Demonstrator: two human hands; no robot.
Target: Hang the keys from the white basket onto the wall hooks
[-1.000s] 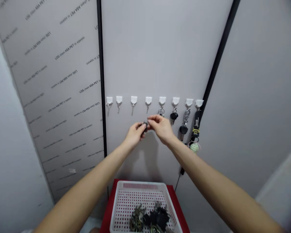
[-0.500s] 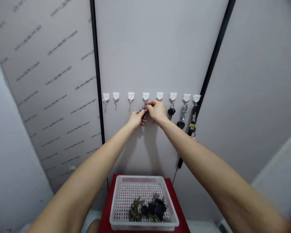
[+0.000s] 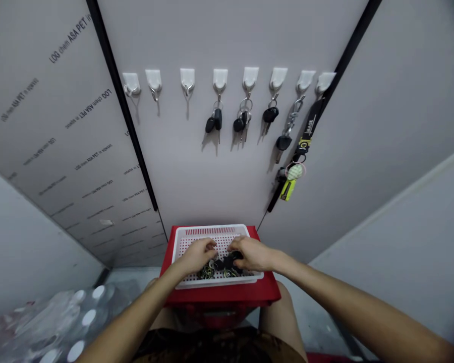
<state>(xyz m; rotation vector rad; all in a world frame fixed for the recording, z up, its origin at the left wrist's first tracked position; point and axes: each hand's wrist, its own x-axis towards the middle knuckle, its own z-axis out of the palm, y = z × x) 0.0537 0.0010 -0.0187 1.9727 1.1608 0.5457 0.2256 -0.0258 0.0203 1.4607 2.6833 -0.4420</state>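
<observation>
Both my hands are down in a white perforated plastic basket (image 3: 212, 284). Inside it lies a heap of keys (image 3: 208, 271), some black-headed, some metal with rings. My left hand (image 3: 197, 255) hovers over the heap's left part, its fingers bent but apart, and I see nothing held in it. On the right, my right hand (image 3: 251, 253) reaches in with thumb and fingers spread around black keys (image 3: 230, 262) without closing on them. On the wall, a key bunch (image 3: 214, 120) with two black heads hangs from a white adhesive hook (image 3: 220, 78).
Further right on the hook row hang more key bunches (image 3: 242, 121), (image 3: 270, 115) and a black lanyard (image 3: 310, 126) with a yellow tag. Three hooks to the left, including one hook (image 3: 187, 78), carry no keys. The basket sits on a red stool (image 3: 219, 295); wrapped bottles (image 3: 89, 317) stand lower left.
My hands have left the fourth hook from the left and come down into the basket. A bunch of keys now hangs freely on that hook. The view has tilted downward.
</observation>
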